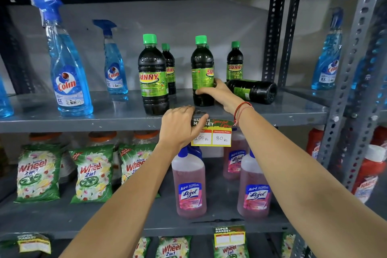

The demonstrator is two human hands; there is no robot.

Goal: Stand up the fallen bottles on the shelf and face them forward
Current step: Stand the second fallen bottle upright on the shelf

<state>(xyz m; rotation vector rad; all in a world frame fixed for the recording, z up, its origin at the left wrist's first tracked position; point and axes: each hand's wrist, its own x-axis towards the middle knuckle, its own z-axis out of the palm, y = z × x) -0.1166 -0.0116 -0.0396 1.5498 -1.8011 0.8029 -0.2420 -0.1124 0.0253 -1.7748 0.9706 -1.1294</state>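
four dark bottles (153,75) upright, one bottle (252,90) lying sideways.

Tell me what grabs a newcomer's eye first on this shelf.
The right hand grips an upright dark Sunny bottle mid-shelf, its label turned sideways. Just right of it, one fallen bottle lies on its side. The left hand rests on the shelf edge beside a yellow price tag.

At frame centre, the right hand (217,94) grips an upright Sunny bottle (202,69) with its label turned sideways. Just right, a fallen bottle (252,90) lies flat. The left hand (180,128) rests on the shelf edge (83,123).
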